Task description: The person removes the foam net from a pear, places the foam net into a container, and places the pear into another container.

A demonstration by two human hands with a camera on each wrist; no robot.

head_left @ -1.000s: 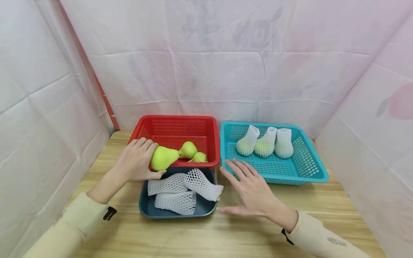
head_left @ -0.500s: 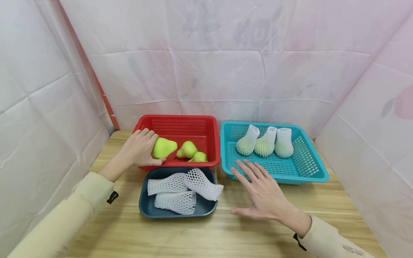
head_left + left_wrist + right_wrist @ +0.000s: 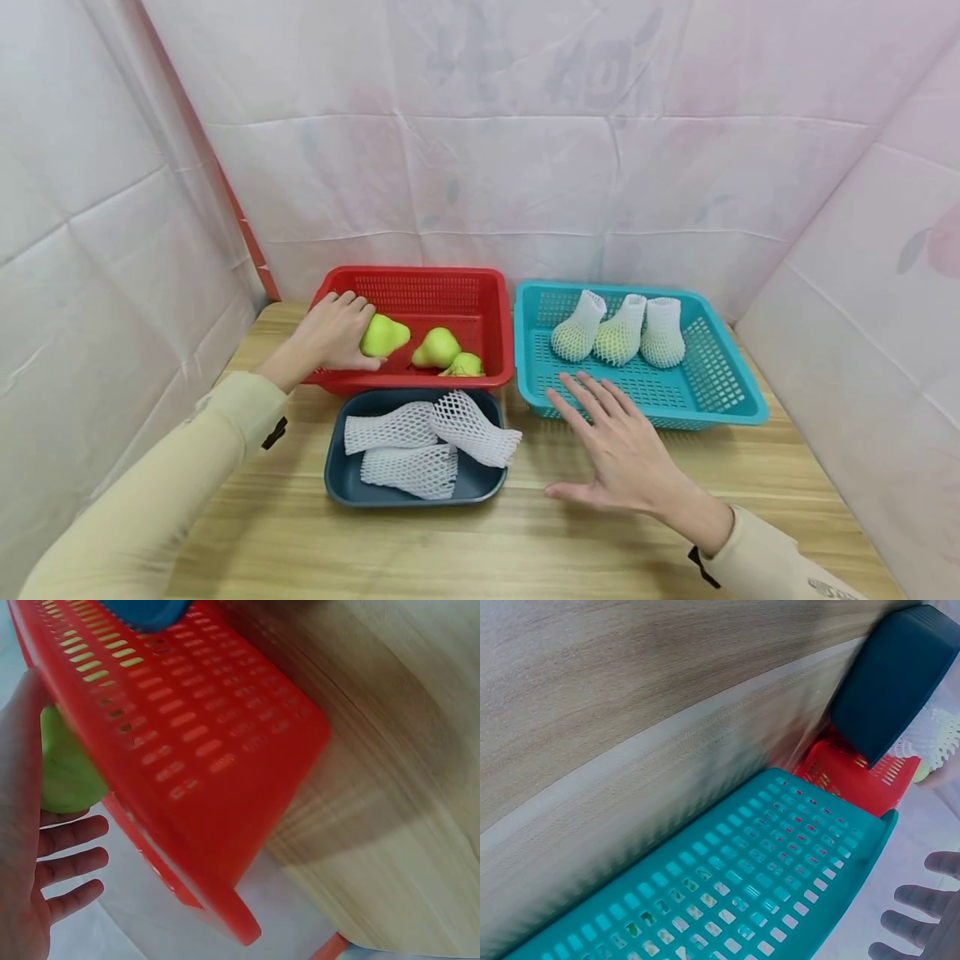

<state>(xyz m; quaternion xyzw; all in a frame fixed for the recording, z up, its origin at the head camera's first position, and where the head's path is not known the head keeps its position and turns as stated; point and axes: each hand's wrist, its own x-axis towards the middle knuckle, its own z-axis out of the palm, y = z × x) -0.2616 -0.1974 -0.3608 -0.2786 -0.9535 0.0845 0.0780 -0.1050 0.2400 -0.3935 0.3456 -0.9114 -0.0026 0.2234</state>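
My left hand reaches over the left side of the red basket and holds a green pear by its round end. In the left wrist view, this pear lies between thumb and fingers, behind the basket's rim, and several fingers are fairly straight. Another pear and a smaller, rounder-looking green fruit lie in the same basket. Fingers spread, my right hand hovers near the front of the turquoise basket and holds nothing.
A dark blue tray in front of the red basket contains white foam net sleeves. Inside the turquoise basket are three net-covered pears. Beneath everything is a wooden table, with white sheets hanging behind and at the sides.
My left hand has carried the pear from over the basket's front edge back into the red basket. My right hand has shifted a little to the right, away from the tray.
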